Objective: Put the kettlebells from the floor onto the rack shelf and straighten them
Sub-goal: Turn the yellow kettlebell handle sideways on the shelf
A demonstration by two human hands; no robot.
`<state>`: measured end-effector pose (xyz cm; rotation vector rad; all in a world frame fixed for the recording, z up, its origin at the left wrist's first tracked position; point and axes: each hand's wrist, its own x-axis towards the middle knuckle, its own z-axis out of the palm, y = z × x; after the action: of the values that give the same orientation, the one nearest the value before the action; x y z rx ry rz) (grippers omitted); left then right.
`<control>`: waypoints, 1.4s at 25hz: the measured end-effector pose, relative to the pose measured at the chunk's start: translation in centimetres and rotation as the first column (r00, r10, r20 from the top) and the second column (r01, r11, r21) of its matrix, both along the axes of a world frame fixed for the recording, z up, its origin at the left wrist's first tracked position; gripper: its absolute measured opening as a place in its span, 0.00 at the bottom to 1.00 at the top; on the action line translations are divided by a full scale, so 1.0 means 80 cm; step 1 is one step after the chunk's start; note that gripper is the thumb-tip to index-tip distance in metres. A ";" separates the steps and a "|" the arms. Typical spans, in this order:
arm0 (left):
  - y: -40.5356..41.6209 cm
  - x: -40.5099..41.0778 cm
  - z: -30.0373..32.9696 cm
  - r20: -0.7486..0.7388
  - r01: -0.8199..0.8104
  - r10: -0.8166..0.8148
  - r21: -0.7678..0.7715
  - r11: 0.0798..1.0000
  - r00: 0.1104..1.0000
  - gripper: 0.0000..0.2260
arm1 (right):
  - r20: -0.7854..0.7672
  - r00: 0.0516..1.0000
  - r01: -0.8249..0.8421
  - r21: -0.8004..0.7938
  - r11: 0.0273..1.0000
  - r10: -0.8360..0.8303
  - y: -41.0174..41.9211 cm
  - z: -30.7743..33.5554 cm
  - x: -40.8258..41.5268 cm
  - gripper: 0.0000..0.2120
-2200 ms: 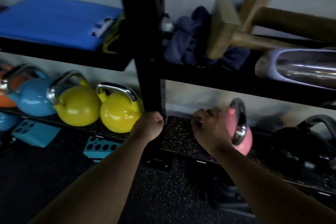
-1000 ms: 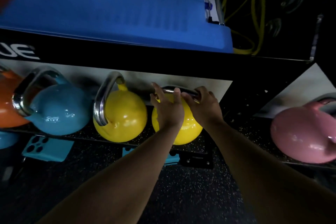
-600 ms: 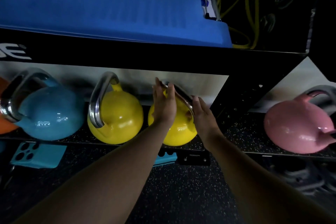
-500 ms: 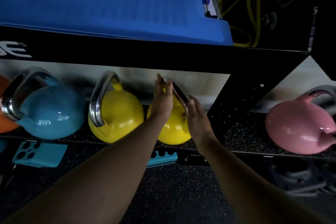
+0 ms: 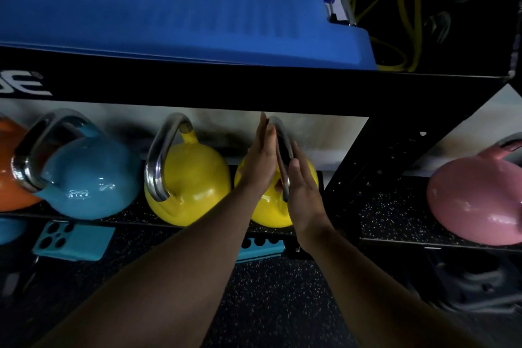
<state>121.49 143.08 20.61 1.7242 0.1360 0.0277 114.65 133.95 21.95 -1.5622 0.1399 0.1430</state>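
On the lower rack shelf (image 5: 395, 206), a yellow kettlebell (image 5: 271, 206) sits near the shelf's right end, just left of the black upright post (image 5: 364, 155). Both hands are pressed flat against its steel handle (image 5: 284, 150), one on each side: the left hand (image 5: 258, 161) has its fingers straight and together, palm against the handle's left face, and the right hand (image 5: 303, 192) lies open along the right face, fingers extended. Neither grip is curled around the handle; both are open, sandwiching it between the palms, and the handle stands edge-on to the camera. Just beside it to the left is a second yellow kettlebell (image 5: 192, 181), with its handle turned towards the front left. Further left stands a blue kettlebell (image 5: 87, 181), and an orange kettlebell (image 5: 11, 178) shows at the left edge of the shelf. Past the post, on the next shelf section, sits a pink kettlebell (image 5: 474, 200). The upper shelf carries a blue mat (image 5: 175, 5) and a yellow band (image 5: 401, 8) at its right end. Teal blocks (image 5: 73, 240) lie on the floor below the shelf's front edge.
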 end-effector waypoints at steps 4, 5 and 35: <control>0.006 0.008 -0.003 -0.025 0.093 -0.092 0.047 0.995 0.995 0.22 | -0.015 1.000 0.022 0.030 0.999 -0.021 0.007 -0.002 -0.006 0.22; 0.007 0.010 0.000 -0.039 0.097 -0.096 0.038 0.995 0.995 0.22 | -0.016 1.000 0.018 0.028 0.999 -0.018 0.008 -0.001 -0.006 0.22; 0.009 0.009 0.000 -0.072 0.095 -0.091 0.051 0.994 0.993 0.22 | 0.031 0.992 -0.119 -0.088 0.989 0.122 -0.013 -0.017 0.014 0.22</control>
<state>122.19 143.77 20.62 1.7845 0.1072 -0.0988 115.74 132.91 20.61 -1.6592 0.0234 0.2060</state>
